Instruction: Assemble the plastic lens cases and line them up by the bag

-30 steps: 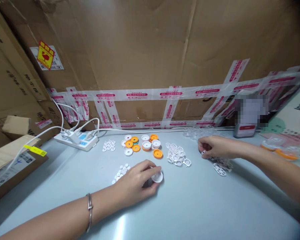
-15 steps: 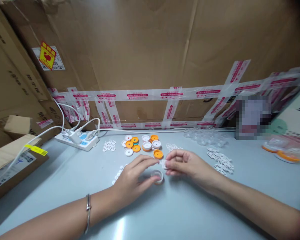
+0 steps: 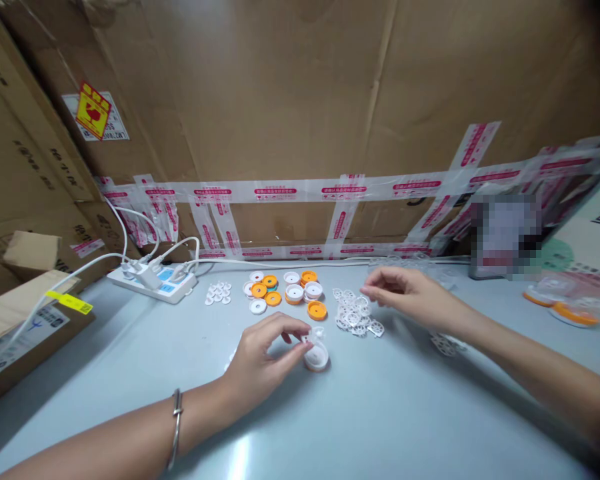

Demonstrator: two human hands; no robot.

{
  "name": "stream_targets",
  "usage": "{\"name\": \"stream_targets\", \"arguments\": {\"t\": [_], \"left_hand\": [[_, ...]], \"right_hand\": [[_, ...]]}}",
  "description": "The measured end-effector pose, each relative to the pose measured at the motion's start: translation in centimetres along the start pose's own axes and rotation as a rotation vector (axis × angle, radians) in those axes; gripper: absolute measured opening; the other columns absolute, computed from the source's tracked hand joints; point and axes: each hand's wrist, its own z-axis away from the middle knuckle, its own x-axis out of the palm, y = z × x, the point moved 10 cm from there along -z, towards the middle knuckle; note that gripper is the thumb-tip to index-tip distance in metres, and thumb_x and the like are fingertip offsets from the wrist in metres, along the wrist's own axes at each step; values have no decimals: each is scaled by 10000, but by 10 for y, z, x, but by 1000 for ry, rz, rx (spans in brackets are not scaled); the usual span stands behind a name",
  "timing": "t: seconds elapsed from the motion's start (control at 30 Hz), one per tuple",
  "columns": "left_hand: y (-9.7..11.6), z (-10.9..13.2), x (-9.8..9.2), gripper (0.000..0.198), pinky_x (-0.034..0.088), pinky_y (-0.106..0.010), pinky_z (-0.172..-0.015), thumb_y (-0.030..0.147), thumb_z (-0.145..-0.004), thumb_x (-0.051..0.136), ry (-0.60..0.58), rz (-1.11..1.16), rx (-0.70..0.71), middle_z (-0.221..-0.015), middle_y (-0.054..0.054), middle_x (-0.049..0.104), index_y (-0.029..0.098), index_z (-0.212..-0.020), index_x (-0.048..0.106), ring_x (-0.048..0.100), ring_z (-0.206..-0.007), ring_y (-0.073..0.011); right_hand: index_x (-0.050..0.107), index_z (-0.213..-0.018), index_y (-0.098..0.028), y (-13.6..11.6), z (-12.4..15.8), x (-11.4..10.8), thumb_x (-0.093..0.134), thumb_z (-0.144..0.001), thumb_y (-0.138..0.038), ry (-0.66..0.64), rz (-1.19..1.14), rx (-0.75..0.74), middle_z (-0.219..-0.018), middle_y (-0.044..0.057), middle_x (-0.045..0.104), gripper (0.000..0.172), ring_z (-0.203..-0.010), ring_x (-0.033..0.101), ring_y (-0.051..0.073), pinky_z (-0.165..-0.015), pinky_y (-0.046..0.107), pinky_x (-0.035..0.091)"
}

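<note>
Two bare hands work over the grey worktop. The left hand, with a metal bracelet at its wrist, has its grip closed on a small pale piece, held between thumb and forefinger. This piece is at the far rim of a white round cup, which stands on the worktop with its open side up; the piece is too small to tell its exact shape.

The right hand is beside a pile of white perforated pieces, its fingers bent near the thumb. I cannot tell if its grip is open or closed. Below its wrist, some more perforated pieces are partly hidden.

One orange ring lies beyond the cup, near several white and orange rings. Further left are small white discs and a white power strip with plugs in it. A large cardboard box closes the back side.
</note>
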Motion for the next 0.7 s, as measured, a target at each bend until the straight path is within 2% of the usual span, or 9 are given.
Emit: {"name": "stream_targets", "arguments": {"t": [0.07,0.13,0.37,0.47,0.57,0.7], "left_hand": [[-5,0,0,91,511,-247,-644,135,-780,608,-3,12,-42,-799,-33,671,158,-866,626,594,-680,-126],[-8,0,1,89,510,-241,-645,136,-776,610,-1,15,-72,-799,-27,671,160,-860,627,593,-678,-122],[-14,0,2,104,502,-229,-654,135,-770,623,-7,24,-109,-799,-20,669,162,-869,634,591,-678,-115],[-16,-1,2,93,502,-231,-656,144,-771,626,-6,33,-121,-794,-22,670,158,-863,638,593,-681,-117],[-18,-1,1,90,503,-232,-654,143,-770,625,-2,45,-141,-794,-24,674,154,-857,643,596,-679,-118],[-21,0,2,90,509,-239,-648,152,-761,633,3,67,-165,-790,-26,676,156,-850,645,600,-676,-123]], "right_hand": [[602,-696,-175,16,-3,3,648,-672,-477,-170,238,32,-643,8,598,306,-605,524,146,-549,257,387],[595,-719,-184,30,-1,6,674,-645,-442,-265,363,70,-659,6,603,280,-616,525,155,-546,252,377],[537,-722,-189,45,1,23,638,-648,-299,-344,311,99,-656,-13,582,166,-615,528,145,-545,233,381],[576,-770,-190,40,2,20,632,-657,-288,-379,284,85,-633,-24,586,159,-586,524,131,-533,226,380],[660,-834,-201,23,5,8,623,-681,-354,-350,259,67,-644,-10,606,219,-590,532,138,-540,240,386],[682,-741,-201,-1,11,4,652,-661,-417,-270,77,85,-678,22,668,233,-654,598,167,-609,277,448]]}}
